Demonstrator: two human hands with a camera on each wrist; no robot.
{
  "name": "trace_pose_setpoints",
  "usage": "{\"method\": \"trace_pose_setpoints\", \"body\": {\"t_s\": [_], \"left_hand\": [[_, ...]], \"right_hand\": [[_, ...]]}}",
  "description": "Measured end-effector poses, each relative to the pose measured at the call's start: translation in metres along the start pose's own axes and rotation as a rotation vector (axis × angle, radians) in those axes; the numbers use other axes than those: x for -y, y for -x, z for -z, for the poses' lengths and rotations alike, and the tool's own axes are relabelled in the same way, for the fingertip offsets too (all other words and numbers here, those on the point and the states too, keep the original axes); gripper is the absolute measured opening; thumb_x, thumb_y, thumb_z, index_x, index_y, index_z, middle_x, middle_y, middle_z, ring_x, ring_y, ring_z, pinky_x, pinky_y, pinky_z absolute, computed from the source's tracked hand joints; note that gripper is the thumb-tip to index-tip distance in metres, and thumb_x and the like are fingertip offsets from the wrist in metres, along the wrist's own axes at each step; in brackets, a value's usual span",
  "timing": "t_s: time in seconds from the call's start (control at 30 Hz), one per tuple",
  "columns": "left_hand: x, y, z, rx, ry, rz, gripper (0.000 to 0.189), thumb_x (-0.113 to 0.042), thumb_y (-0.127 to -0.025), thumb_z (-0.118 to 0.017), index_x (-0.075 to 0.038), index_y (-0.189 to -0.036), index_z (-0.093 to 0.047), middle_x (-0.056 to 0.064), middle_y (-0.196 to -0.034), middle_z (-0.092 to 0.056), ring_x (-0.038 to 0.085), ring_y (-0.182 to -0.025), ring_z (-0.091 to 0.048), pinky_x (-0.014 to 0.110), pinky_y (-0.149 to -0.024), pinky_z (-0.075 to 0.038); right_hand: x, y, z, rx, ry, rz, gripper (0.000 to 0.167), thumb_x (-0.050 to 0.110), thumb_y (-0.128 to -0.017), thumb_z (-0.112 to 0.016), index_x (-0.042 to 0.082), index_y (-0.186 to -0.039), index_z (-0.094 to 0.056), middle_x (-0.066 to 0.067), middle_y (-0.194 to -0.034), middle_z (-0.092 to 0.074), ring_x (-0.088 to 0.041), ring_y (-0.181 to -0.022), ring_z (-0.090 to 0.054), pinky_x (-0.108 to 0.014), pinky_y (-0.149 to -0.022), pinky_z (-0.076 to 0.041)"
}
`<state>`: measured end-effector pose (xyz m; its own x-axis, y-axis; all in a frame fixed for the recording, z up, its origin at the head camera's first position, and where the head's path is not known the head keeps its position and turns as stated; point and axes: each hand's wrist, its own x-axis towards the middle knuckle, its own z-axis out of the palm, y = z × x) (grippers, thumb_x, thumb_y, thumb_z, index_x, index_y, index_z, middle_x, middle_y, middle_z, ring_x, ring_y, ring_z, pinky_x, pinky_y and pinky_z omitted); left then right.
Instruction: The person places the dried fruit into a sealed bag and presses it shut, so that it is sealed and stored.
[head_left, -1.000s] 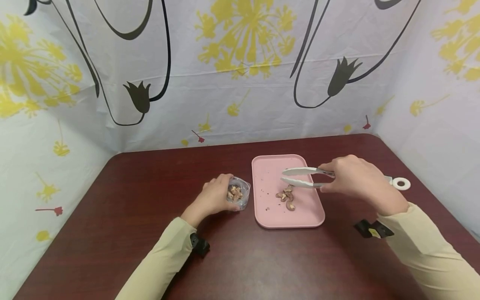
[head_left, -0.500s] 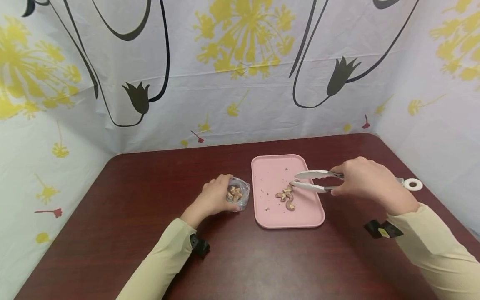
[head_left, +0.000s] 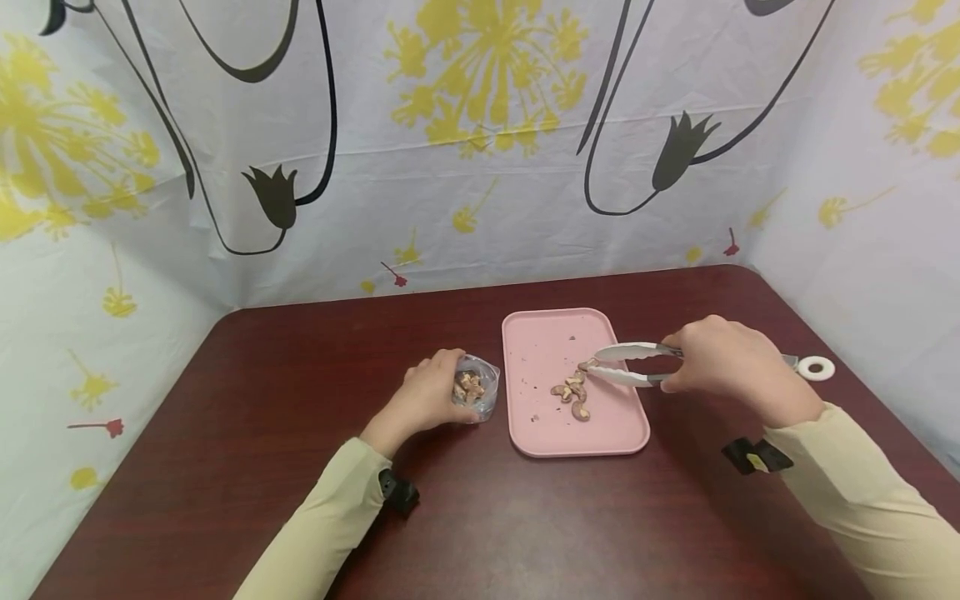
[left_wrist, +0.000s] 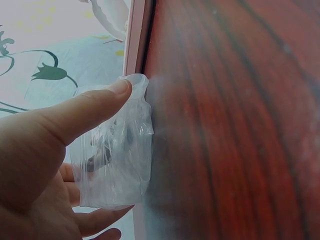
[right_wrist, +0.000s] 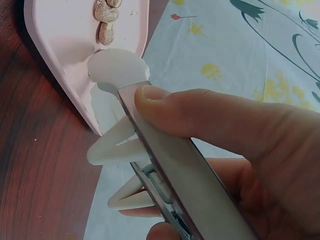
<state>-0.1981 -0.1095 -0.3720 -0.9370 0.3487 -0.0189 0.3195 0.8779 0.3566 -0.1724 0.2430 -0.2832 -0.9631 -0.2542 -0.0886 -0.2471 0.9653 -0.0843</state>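
Observation:
My left hand (head_left: 427,390) holds a clear plastic bag (head_left: 487,392) upright on the table, its mouth open and several brown nut pieces (head_left: 469,386) inside. In the left wrist view the thumb (left_wrist: 95,107) lies on the near side of the bag, with the fingers round behind. My right hand (head_left: 723,360) grips silver tongs (head_left: 626,352) with white tips, thumb on one arm in the right wrist view. The tongs' tips are apart, over the right part of the pink tray (head_left: 536,433). Brown cashew-like nuts (head_left: 573,392) lie mid-tray, one (head_left: 587,365) close to the tips.
Small dark crumbs (head_left: 534,417) dot the tray. Bag and tray stand on a dark red-brown table (head_left: 360,333). A white sheet with flower prints (head_left: 480,217) hangs behind and at both sides.
The right hand has moved the tongs to the right across the tray, then slightly back left and down beside the upper nut. The left hand and bag have stayed put.

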Motion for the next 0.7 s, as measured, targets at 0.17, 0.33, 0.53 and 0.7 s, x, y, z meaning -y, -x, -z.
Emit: {"method": "trace_pose_setpoints", "body": {"t_s": [0.17,0.33,0.53,0.7], "left_hand": [[-0.0004,0.0004,0.0008,0.002,-0.001,0.0,0.097,-0.042,-0.064,-0.087,-0.002,-0.14,-0.039,0.014,-0.132,-0.051,0.032,-0.114,-0.05,0.05,-0.097,-0.037],[-0.0007,0.0005,0.0017,0.001,-0.004,0.0,0.097,-0.042,-0.064,-0.087,-0.002,-0.139,-0.039,0.014,-0.132,-0.051,0.032,-0.115,-0.05,0.05,-0.098,-0.037],[-0.0008,0.0004,0.0011,0.0,-0.008,-0.003,0.097,-0.042,-0.064,-0.087,-0.003,-0.139,-0.039,0.014,-0.131,-0.051,0.032,-0.113,-0.051,0.05,-0.096,-0.038],[-0.0007,-0.0005,0.0002,0.004,-0.007,-0.005,0.097,-0.043,-0.064,-0.087,-0.003,-0.139,-0.04,0.013,-0.13,-0.052,0.031,-0.112,-0.051,0.049,-0.096,-0.038]], "right_hand": [[0.0013,-0.0035,-0.0015,0.01,0.002,0.006,0.018,0.029,-0.065,-0.078,0.02,-0.079,-0.07,0.006,-0.061,-0.055,-0.015,-0.062,-0.05,-0.038,-0.055,-0.042],[0.0015,-0.0048,-0.0013,0.024,0.011,0.008,0.019,0.03,-0.066,-0.078,0.019,-0.08,-0.071,0.006,-0.061,-0.056,-0.016,-0.063,-0.05,-0.039,-0.056,-0.042],[0.001,-0.0055,-0.0014,0.041,0.009,0.006,0.021,0.03,-0.067,-0.078,0.018,-0.083,-0.071,0.006,-0.061,-0.056,-0.016,-0.064,-0.05,-0.039,-0.056,-0.042],[-0.001,-0.0057,-0.0022,0.036,0.008,0.003,0.021,0.031,-0.068,-0.078,0.019,-0.084,-0.071,0.006,-0.062,-0.056,-0.016,-0.064,-0.051,-0.039,-0.056,-0.042]]}}
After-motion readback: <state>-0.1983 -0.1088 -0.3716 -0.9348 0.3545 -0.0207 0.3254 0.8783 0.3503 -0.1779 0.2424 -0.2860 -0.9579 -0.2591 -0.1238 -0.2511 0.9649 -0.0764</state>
